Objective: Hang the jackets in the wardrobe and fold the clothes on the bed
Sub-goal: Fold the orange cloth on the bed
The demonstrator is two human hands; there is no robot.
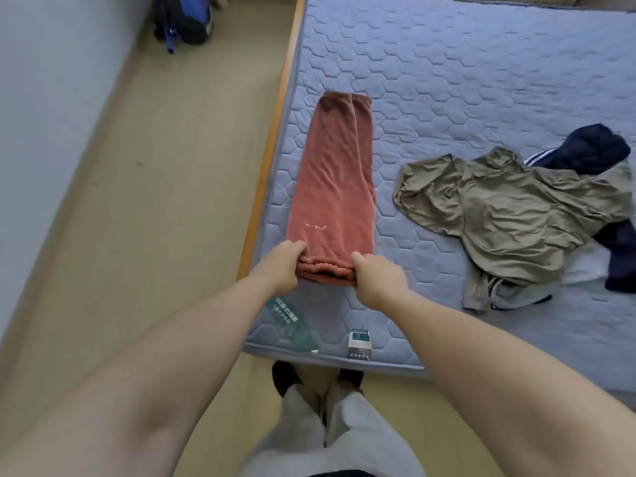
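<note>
Fingers of both hands, left hand (280, 268) and right hand (377, 278), curl tight round the waistband of the rust-red trousers (332, 187), laid flat lengthwise along the mattress (447, 80) edge, olive shirt (509, 215) crumpled nearby

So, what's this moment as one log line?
step: folding red trousers | left hand: grips trousers | right hand: grips trousers | olive shirt: unfolded

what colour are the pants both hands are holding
Rust orange; the pants show best in the head view.

Rust trousers (332, 187) flat, bed's (447, 80) left edge
</note>
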